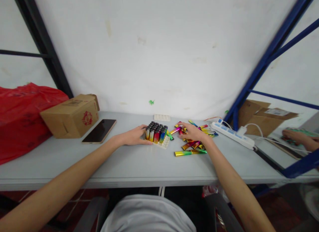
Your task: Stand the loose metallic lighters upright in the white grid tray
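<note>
My left hand [136, 136] is wrapped round the left side of a white tray [164, 143], thumb along the front and fingers behind. Rows of lighters [156, 134] with black tops and shiny, many-coloured bodies stand upright in it. Some slots at the tray's right side show no lighter. My right hand [190, 131] is over a loose pile of shiny rainbow-coloured lighters [190, 145], its thumb and forefinger apart. A magenta lighter [175, 130] lies by its fingertips. Part of the pile is hidden under the hand.
Behind the lighters lies another white tray [161, 117]. On the left are a phone [99, 130], a cardboard box [72, 117] and a red bag [27, 119]. A power strip [233, 134] with cables lies at right, near a blue frame [261, 69]. Another person's hand [295, 136] shows beyond it.
</note>
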Motion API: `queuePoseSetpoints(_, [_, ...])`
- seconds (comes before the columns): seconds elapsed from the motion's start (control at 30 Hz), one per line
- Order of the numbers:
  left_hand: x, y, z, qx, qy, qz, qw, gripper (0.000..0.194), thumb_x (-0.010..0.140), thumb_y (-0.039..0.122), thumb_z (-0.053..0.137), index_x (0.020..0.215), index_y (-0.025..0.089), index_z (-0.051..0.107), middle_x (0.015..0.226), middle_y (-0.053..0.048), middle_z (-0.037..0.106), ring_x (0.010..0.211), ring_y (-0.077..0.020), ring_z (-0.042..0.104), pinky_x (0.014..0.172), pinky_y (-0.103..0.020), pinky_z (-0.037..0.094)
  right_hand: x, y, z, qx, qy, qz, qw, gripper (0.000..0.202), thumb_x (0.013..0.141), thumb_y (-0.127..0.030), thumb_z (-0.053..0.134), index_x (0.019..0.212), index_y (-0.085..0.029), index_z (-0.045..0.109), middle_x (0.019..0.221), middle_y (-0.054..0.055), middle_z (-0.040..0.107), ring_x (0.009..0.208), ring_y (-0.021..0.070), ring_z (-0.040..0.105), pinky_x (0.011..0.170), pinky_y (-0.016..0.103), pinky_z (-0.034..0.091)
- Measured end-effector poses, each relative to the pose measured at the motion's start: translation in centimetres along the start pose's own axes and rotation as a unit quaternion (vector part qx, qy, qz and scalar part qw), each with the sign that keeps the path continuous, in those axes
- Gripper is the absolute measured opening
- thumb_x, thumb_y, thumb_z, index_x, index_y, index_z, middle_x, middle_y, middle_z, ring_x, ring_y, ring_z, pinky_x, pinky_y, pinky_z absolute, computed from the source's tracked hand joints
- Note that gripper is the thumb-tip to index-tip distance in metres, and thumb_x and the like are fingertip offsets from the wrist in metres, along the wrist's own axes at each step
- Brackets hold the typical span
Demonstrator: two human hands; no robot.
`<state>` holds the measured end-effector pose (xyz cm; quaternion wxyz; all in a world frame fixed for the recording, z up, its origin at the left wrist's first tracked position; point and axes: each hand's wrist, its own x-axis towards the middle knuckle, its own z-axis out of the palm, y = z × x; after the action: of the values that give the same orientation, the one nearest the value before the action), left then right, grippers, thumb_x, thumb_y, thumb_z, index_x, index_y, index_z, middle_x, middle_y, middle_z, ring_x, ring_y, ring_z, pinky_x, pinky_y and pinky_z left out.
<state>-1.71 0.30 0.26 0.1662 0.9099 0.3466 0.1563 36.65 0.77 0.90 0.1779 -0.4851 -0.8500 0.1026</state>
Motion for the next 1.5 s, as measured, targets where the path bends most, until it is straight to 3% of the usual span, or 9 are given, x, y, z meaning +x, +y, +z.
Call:
queuePoseSetpoints(0.17, [0.0,0.4,-0.2,0.007,-0.016,-0.008,1.0,0.081,0.09,0.078,0.069,0.148,0.022,0.063,0.16,-0.013,0.056,0.145,-0.036,0.052,0.129,-0.046,0.035,0.1,-0.3,0.2,0.063,0.045,0.027,0.997,0.062,0.084,-0.019,0.08,0.143,-0.017,0.062,0.128,0.014,0.074,0.104,0.0246,0.074,0.1,0.043,0.058])
queuePoseSetpoints(0.37, [-0.1,0.9,-0.5,0.01,-0.02,-0.011,1.0,0.084,0.089,0.08,0.067,0.146,0.019,0.066,0.156,-0.015,0.059,0.144,-0.0377,0.053,0.129,-0.046,0.036,0.1,-0.2,-0.5,0.191,0.113,0.084,0.972,0.06,0.083,-0.018,0.077,0.141,-0.021,0.062,0.118,0.011,0.079,0.101,0.0231,0.076,0.094,0.041,0.061])
queuePoseSetpoints(0.57, [0.0,1.0,-0.5,0.02,-0.013,0.005,1.0,0.077,0.091,0.081,0.065,0.142,0.023,0.07,0.154,-0.012,0.061,0.141,-0.037,0.055,0.128,-0.046,0.038,0.5,-1.9,-0.7,0.38,0.141,0.08,0.91,0.045,0.083,-0.051,0.079,0.114,-0.019,0.07,0.091,0.004,0.075,0.085,0.0201,0.071,0.081,0.034,0.058])
queuePoseSetpoints(0.67, [-0.1,1.0,-0.5,0.016,-0.013,0.003,1.0,0.078,0.09,0.081,0.066,0.141,0.022,0.07,0.153,-0.012,0.062,0.139,-0.0374,0.056,0.127,-0.047,0.039,0.2,-3.8,-0.7,0.496,0.121,0.058,0.858,0.05,0.085,-0.066,0.074,0.109,-0.025,0.061,0.074,-0.004,0.063,0.068,0.0155,0.063,0.068,0.029,0.054])
queuePoseSetpoints(0.73, [-0.1,1.0,-0.5,0.012,-0.017,-0.001,1.0,0.079,0.09,0.08,0.066,0.143,0.022,0.068,0.154,-0.012,0.061,0.141,-0.0374,0.055,0.127,-0.047,0.038,0.0,-5.2,-0.6,0.524,0.088,0.055,0.845,0.05,0.087,-0.071,0.07,0.109,-0.028,0.055,0.065,-0.009,0.05,0.052,0.0116,0.048,0.055,0.025,0.046])
queuePoseSetpoints(0.87, [-0.1,0.7,-0.3,0.005,-0.017,-0.015,1.0,0.084,0.089,0.082,0.067,0.147,0.022,0.064,0.156,-0.014,0.059,0.143,-0.0373,0.054,0.128,-0.047,0.038,0.1,-6.9,0.6,0.458,0.074,0.089,0.881,0.052,0.088,-0.078,0.064,0.096,-0.028,0.054,0.059,-0.012,0.03,0.042,0.0088,0.021,0.041,0.021,0.018])
queuePoseSetpoints(1.07, [-0.1,0.3,-0.1,-0.004,-0.015,-0.015,1.0,0.084,0.087,0.085,0.066,0.144,0.023,0.066,0.155,-0.013,0.06,0.144,-0.0366,0.054,0.129,-0.046,0.037,0.6,-8.1,2.9,0.235,0.154,0.068,0.957,0.067,0.092,-0.079,0.052,0.057,-0.025,0.035,0.051,-0.005,0.031,0.049,0.0115,0.033,0.048,0.027,0.024])
queuePoseSetpoints(1.3, [-0.1,0.3,-0.1,-0.004,-0.014,-0.017,1.0,0.082,0.086,0.084,0.067,0.141,0.023,0.068,0.154,-0.014,0.06,0.143,-0.037,0.054,0.129,-0.047,0.036,0.4,-8.9,3.2,0.145,0.212,0.036,0.966,0.047,0.091,-0.052,0.051,0.057,-0.025,0.032,0.053,-0.004,0.036,0.054,0.0125,0.035,0.055,0.028,0.025])
queuePoseSetpoints(1.5, [-0.1,0.2,-0.1,0.0,-0.007,-0.007,1.0,0.08,0.087,0.083,0.066,0.141,0.024,0.069,0.152,-0.012,0.062,0.142,-0.0363,0.055,0.128,-0.046,0.038,0.4,-8.9,3.2,0.127,0.219,0.036,0.967,0.041,0.091,-0.044,0.05,0.06,-0.026,0.033,0.053,-0.003,0.042,0.056,0.0143,0.039,0.056,0.028,0.028])
